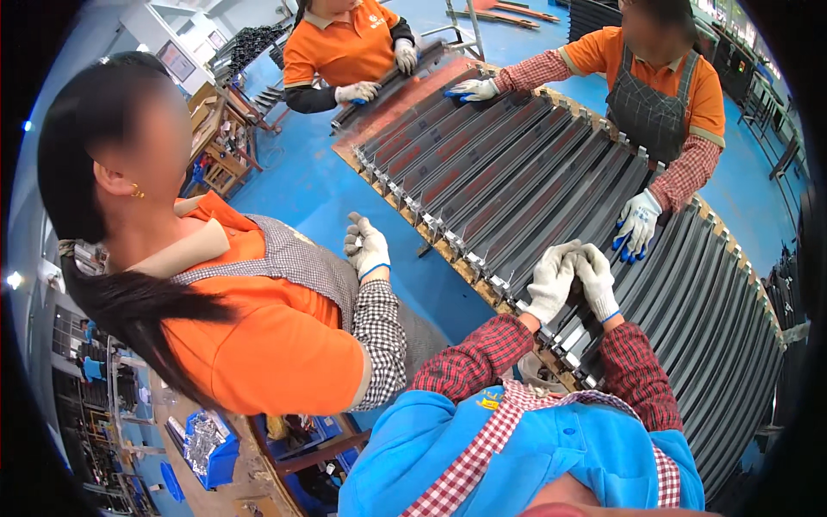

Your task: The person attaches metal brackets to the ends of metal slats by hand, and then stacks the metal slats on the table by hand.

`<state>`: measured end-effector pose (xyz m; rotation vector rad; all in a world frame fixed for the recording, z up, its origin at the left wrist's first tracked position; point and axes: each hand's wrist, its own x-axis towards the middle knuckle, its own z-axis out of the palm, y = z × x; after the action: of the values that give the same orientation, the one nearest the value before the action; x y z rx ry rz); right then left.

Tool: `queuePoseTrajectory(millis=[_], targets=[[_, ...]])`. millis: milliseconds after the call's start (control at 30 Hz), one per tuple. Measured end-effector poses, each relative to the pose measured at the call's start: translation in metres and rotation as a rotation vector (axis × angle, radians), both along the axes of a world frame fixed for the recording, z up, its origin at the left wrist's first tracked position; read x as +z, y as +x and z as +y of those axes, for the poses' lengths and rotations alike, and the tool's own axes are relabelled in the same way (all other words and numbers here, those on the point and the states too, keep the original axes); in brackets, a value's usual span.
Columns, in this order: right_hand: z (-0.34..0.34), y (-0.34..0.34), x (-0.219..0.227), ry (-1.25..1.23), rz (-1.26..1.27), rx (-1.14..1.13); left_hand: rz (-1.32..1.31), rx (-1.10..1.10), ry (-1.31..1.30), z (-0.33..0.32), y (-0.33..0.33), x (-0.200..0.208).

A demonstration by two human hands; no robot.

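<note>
My left hand point(550, 283) and my right hand point(597, 280), both in white gloves, meet above the near edge of a long row of dark metal profiles point(508, 172). Their fingers are bent and pressed together at the tips. Whatever may lie between them is hidden by the gloves. Under my wrists, small silvery metal clips point(564, 338) line the ends of the profiles. The profiles lie side by side on a wood-edged table point(482, 289). Just beyond my right hand, a co-worker's gloved hand point(637, 226) rests on the profiles.
An orange-shirted co-worker point(267, 336) stands close on my left, one gloved hand point(366, 246) raised. Across the table, another co-worker point(659, 103) leans over the profiles; a third point(340, 56) handles a dark profile at the far end. A blue bin point(209, 448) of small metal parts sits lower left.
</note>
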<state>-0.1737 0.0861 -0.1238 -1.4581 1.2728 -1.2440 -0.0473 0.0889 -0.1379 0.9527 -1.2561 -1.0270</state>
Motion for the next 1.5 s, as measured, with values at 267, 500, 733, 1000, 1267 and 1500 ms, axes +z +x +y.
queuePoseTrajectory(millis=[267, 500, 733, 1000, 1267, 1500], targets=[[-0.002, -0.001, -0.005, -0.06, 0.035, 0.02, 0.088, -0.03, 0.042, -0.003, 0.0, -0.008], [-0.007, -0.001, -0.016, -0.107, 0.032, 0.005, 0.108, -0.043, 0.041, -0.007, 0.0, -0.014], [-0.004, -0.001, -0.012, -0.068, 0.031, 0.008, 0.099, -0.055, 0.046, -0.004, 0.0, -0.012], [0.003, -0.001, -0.009, -0.023, -0.022, -0.051, -0.056, -0.026, 0.008, 0.001, -0.001, 0.002], [0.004, 0.001, -0.004, 0.009, 0.028, -0.033, 0.001, -0.036, 0.019, 0.002, 0.002, 0.0], [0.002, 0.001, -0.004, 0.0, -0.013, -0.01, 0.014, -0.023, 0.008, 0.0, 0.0, -0.003]])
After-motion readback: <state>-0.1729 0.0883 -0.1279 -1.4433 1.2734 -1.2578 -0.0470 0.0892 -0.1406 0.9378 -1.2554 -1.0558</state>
